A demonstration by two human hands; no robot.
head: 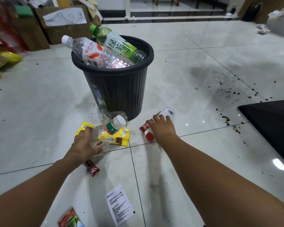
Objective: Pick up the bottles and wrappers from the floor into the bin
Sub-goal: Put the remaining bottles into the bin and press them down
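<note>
Count, floor area:
- 1 black bin (115, 89)
- 2 btls in the bin: Wahaha btl (95, 53), green-tea btl (118, 45)
- 3 btls on the floor: white-cap clear btl (109, 131), crushed clear btl (109, 114), red-label white btl (167, 112)
- 1 red cap (149, 136), loose or on a btl: can't tell
- 3 wrappers: yellow wrapper (122, 136), dark red wrapper (92, 168), red/green wrapper (69, 218)
- 1 paper slip (119, 204)
- 2 hands: left hand (85, 143), right hand (161, 129)

I classify this location as an indoor storeroom or office corner: glossy white tile floor (203, 46), open cardboard boxes (66, 32) along the wall, black bin (121, 89).
</note>
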